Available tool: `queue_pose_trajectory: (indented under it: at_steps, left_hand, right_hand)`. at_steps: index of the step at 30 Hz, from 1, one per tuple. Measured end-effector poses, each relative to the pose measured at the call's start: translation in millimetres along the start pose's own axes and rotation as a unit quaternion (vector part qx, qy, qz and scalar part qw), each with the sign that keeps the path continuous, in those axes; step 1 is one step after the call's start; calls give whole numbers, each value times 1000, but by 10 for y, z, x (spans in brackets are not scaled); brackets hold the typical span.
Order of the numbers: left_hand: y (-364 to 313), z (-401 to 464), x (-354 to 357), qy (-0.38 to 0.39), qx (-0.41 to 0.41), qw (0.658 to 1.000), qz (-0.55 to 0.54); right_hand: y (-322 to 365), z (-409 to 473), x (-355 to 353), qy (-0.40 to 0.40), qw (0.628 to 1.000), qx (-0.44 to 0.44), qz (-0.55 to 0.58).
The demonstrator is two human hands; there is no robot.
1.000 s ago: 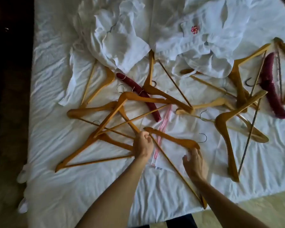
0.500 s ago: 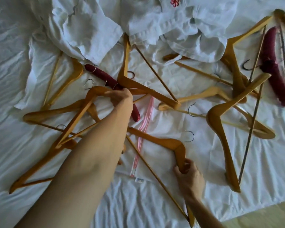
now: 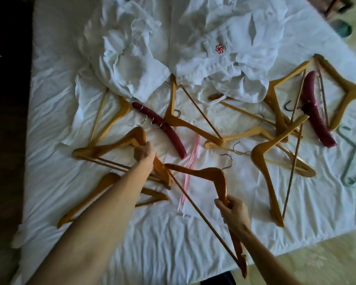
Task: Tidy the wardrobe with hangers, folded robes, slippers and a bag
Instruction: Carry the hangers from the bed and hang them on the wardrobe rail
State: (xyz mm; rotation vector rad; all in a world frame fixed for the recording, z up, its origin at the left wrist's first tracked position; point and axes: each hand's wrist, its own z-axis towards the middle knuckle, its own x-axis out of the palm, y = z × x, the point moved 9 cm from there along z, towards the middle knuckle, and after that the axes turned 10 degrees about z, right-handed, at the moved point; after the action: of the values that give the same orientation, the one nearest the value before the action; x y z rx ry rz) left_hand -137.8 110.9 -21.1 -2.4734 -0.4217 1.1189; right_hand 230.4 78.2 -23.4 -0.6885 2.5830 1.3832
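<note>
On bed (image 3: 132, 254), 6 o'clock: right hand (image 3: 233, 210) grips wooden hanger (image 3: 212, 175); left hand (image 3: 145, 152) at 9 grasps second hanger (image 3: 115, 144). Step: gathering hangers. Next: stack both, hooks aligned. Robes (image 3: 183, 48) unfolded at 12.

Glossy wooden hangers (image 3: 195, 128) with metal hooks (image 3: 227, 161) are lying on a wrinkled cloth sheet (image 3: 152, 243). Upper centre, matt white robes (image 3: 224, 64) are lying crumpled.
</note>
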Motion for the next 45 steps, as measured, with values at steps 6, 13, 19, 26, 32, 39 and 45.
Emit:
queue_pose_trajectory:
  at_steps: [6, 13, 19, 26, 32, 39, 45]
  left_hand:
    - [245, -735, -983, 69, 61, 991, -99]
    - [166, -1846, -2209, 93, 152, 968, -177]
    - [542, -2609, -3201, 9, 184, 950, -251]
    - [1920, -3544, -4262, -148, 135, 903, -380]
    - [3490, -4433, -4917, -278, 79, 843, -454]
    - [5483, -5361, -5539, -408, 14, 769, -491]
    - [6845, -5834, -6257, -462, -14, 741, -487]
  right_hand:
    - [1145, -721, 87, 95, 995, -36, -12]
    - [2428, -1517, 506, 249, 959, -135, -1]
    - [3245, -2142, 1073, 395, 893, -213, -25]
    - [3339, -3548, 2180, 564, 773, -272, -99]
    - [2748, -5234, 3103, 700, 645, -267, -148]
    - [1713, -7391, 3925, 801, 520, -224, -196]
    - [986, -9003, 4583, 839, 441, -238, -210]
